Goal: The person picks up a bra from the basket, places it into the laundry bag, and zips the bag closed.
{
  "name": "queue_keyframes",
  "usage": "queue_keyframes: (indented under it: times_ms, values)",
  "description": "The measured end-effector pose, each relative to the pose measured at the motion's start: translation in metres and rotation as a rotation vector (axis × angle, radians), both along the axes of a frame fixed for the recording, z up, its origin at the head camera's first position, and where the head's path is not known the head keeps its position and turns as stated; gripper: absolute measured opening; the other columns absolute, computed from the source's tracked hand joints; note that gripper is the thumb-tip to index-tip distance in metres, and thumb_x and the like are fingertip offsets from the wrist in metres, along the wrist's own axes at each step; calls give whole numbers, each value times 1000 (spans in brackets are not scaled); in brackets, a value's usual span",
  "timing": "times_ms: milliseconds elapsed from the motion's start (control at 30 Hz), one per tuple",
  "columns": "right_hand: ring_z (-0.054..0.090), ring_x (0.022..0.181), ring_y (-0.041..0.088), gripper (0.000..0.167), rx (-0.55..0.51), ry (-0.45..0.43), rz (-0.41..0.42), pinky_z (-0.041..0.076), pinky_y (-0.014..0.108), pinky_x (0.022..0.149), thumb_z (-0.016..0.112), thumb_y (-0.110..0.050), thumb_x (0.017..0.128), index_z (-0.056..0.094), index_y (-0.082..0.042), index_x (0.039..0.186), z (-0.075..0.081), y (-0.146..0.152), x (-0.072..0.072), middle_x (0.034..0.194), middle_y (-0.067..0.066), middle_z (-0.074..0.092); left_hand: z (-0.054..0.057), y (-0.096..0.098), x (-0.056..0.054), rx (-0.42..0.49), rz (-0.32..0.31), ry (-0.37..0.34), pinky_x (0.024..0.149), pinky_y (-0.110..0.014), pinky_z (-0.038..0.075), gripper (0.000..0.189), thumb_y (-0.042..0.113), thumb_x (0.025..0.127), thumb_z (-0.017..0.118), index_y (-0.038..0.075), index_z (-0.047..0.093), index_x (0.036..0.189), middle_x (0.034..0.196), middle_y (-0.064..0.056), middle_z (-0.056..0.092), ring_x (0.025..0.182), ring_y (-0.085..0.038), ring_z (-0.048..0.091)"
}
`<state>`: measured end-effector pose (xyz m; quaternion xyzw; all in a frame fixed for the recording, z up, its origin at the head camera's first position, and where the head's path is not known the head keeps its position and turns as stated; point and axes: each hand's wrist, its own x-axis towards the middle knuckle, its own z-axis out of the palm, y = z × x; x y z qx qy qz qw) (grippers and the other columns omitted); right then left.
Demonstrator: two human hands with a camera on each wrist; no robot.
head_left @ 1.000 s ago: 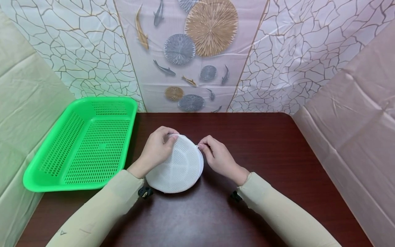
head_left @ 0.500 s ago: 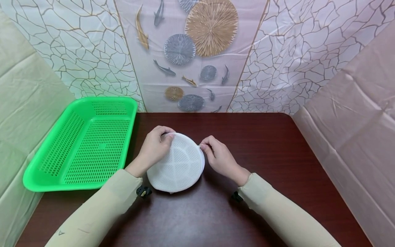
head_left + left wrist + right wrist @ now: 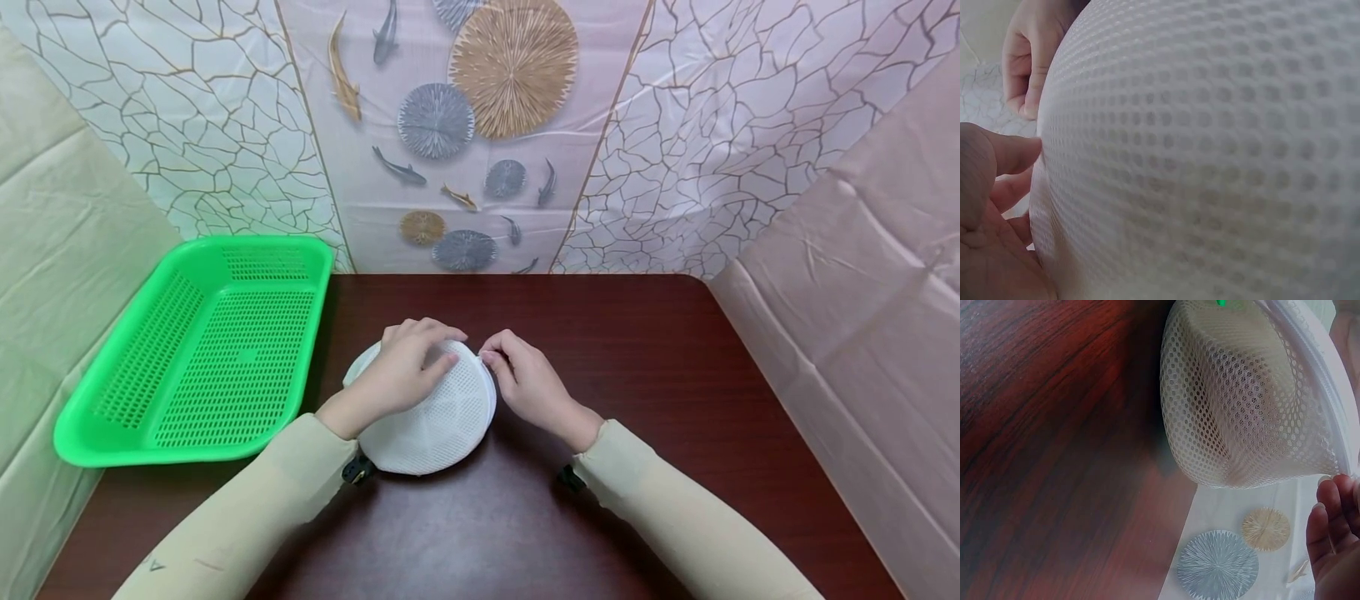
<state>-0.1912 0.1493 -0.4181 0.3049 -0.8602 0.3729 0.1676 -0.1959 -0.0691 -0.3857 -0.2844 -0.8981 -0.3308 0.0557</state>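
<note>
A round white mesh laundry bag (image 3: 427, 437) stands tilted over the table in the head view, its flat face toward me. My left hand (image 3: 405, 371) lies across its upper part and grips the edge, thumb on the mesh face and fingers behind. In the left wrist view, the thumb (image 3: 1019, 153) presses close to the rim. My right hand (image 3: 531, 383) pinches the bag's upper right edge at the zipper, the small pull mostly hidden by the fingertips. The right wrist view shows the zipper band (image 3: 1317, 359) curving along the rim and the mesh side bulging loosely.
A green plastic basket (image 3: 318, 333) with slotted walls stands on the left of the dark red-brown table (image 3: 637, 350). Patterned cloth (image 3: 675, 142) hangs behind the table, and plain pale cloth walls flank both sides.
My left hand has shifted right and slightly down along the bag's edge, closer to my right hand. The bag has tilted a little; my right hand has hardly moved.
</note>
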Motion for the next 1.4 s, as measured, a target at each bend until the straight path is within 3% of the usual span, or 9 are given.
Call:
queue_keyframes:
  times_ms: [333,867,1100,1400]
  values:
    - [53,76,9,5,20,5,20,46,27,69,59,-8,96,56,-11,99,-1,-2,2,90,-3,60,-9,0,-1,42,36,23,87,-43,31,10,15,91,67,14,69,101,99,3,63,94,-19,53]
    - [54,78,9,5,20,9,26,46,27,70,59,-9,96,56,-12,99,-1,-2,1,91,-3,61,-7,-4,0,111,104,-9,86,-40,32,8,18,92,65,15,69,98,99,3,61,96,-18,53]
    - [53,77,8,5,13,-3,18,46,27,69,60,-9,96,56,-12,98,0,-1,2,89,-3,60,-6,-7,-1,154,162,-56,89,-42,32,8,18,93,63,15,68,100,102,3,61,98,-18,52]
    - [53,76,8,8,5,4,26,46,27,68,60,-7,95,57,-13,99,-1,0,2,88,-2,61,-6,-8,-2,199,194,-90,79,-35,44,9,17,94,63,13,67,100,100,1,59,90,-18,52]
